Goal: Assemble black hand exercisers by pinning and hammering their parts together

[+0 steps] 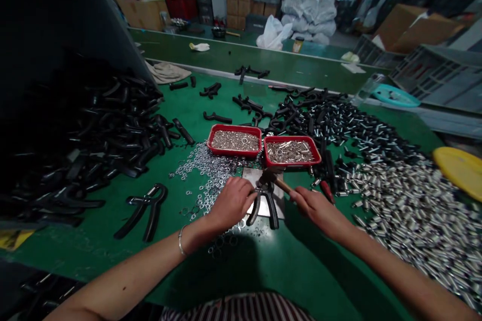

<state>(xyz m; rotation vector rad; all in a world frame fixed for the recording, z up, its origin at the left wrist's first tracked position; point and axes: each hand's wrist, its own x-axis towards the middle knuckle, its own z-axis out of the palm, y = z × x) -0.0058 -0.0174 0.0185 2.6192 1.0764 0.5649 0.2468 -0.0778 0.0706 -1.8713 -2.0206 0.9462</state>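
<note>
My right hand [311,205] is closed round the wooden handle of a hammer [281,183]. The hammer's dark head is over the top of a black plier-like tool [272,205] with two spread handles. This tool lies on a flat metal plate [279,195]. My left hand [234,199] is closed at the tool's upper left side, its fingertips partly hidden. Beyond the plate stand two red trays, the left tray [234,153] with tiny metal pieces and the right tray [292,164] with small pins. To the left lies a similar black tool [145,210].
Metal washers [203,173] are scattered left of the plate. Metal cylinders [410,210] and black-ended pins [350,120] are heaped at the right. A large grey bin [124,25] spills black handles [128,125] at the left. A yellow lid [459,170] lies far right.
</note>
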